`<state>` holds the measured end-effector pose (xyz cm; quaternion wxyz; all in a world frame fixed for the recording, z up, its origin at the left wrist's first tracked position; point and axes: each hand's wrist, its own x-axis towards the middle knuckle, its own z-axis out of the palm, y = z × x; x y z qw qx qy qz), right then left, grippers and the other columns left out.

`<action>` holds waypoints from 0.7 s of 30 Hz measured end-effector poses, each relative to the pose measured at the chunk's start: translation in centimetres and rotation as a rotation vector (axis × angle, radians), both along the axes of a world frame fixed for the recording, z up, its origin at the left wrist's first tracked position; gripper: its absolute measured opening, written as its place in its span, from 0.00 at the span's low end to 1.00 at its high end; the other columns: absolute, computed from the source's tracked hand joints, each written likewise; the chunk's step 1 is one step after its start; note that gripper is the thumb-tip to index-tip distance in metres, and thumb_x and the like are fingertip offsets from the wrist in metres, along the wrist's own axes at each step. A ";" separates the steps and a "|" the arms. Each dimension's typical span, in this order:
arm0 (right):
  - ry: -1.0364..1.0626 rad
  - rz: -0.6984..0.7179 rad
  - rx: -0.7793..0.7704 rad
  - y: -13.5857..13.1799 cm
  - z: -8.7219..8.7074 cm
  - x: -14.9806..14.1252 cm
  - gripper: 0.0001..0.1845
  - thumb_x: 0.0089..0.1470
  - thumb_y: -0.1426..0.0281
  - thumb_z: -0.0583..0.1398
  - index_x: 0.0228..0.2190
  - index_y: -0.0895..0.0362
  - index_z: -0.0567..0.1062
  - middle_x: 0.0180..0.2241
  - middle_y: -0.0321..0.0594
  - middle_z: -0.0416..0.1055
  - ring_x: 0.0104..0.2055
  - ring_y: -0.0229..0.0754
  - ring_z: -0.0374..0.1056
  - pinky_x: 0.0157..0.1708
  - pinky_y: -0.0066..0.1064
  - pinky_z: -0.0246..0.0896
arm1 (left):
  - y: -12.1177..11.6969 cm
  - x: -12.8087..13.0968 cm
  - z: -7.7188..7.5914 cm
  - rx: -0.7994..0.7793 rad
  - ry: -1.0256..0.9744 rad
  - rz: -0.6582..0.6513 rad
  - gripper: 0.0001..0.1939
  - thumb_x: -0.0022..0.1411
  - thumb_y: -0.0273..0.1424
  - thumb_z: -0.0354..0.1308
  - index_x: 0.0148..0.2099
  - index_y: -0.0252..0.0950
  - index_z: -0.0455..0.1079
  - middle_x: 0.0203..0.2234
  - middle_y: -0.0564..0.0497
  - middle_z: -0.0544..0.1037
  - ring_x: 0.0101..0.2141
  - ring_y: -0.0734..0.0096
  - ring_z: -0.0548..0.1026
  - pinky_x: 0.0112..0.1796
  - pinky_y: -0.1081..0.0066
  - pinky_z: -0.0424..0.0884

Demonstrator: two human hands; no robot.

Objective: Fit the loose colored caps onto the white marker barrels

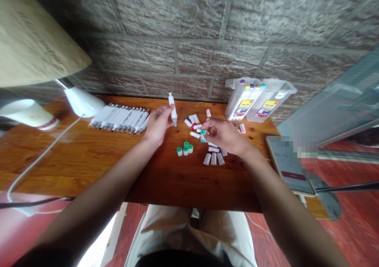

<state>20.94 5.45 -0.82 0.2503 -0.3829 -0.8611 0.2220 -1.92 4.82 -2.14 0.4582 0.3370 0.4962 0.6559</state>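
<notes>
From the head camera, the left hand (160, 124) has a white marker (173, 108) pinched between thumb and fingers, uncapped and roughly upright; its dark narrow tip points toward the wall and its grey end toward the desk (166, 180); that puts it between the row of markers (121, 119) and the loose caps (213, 158). The right hand (227, 136) is over the cap pile, thumb and index finger closed on a green-topped cap (203, 132); can't really tell if it's fully off the wood, since other caps sit right up against it in the view.

Just to the left of that pile there's a neat little bunch of four green-topped caps (186, 151), all standing on end; the rest are lying around every which way, and part of the pile is hidden by the right hand. Over on the left the other markers lie side by side, packed close together, near the white lamp base (82, 101); a paper cup (29, 113) is just beyond it.

Back right, two clear plastic cases stand next to each other; the left case (232, 103) has a few markers with coloured ends in it; a phone (288, 178) lies near the desk's right edge, pretty close to the right forearm.
</notes>
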 end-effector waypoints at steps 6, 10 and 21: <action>0.067 0.083 -0.010 -0.2 0.7 -0.1 0.13 0.50 0.81 0.63 0.38 0.59 0.80 0.35 0.38 0.77 0.31 0.35 0.69 0.34 0.26 0.60 | 0.0 0.0 -0.1 0.014 -0.003 -0.007 0.19 0.48 0.43 0.72 0.28 0.36 0.69 0.22 0.56 0.73 0.24 0.78 0.71 0.25 0.79 0.68; 0.065 0.085 -0.047 -0.3 0.4 -0.1 0.11 0.52 0.78 0.64 0.39 0.57 0.81 0.35 0.37 0.79 0.32 0.36 0.71 0.35 0.27 0.61 | 0.0 0.0 0.0 0.003 0.005 -0.001 0.18 0.50 0.42 0.71 0.28 0.36 0.69 0.22 0.56 0.73 0.24 0.78 0.71 0.25 0.79 0.68; -0.026 0.179 -0.063 -1.1 -1.1 -1.7 0.10 0.57 0.75 0.64 0.41 0.56 0.81 0.36 0.38 0.81 0.33 0.36 0.73 0.37 0.26 0.62 | 0.0 0.2 0.0 0.007 0.025 0.001 0.17 0.51 0.41 0.70 0.28 0.36 0.69 0.22 0.56 0.73 0.24 0.78 0.71 0.25 0.79 0.68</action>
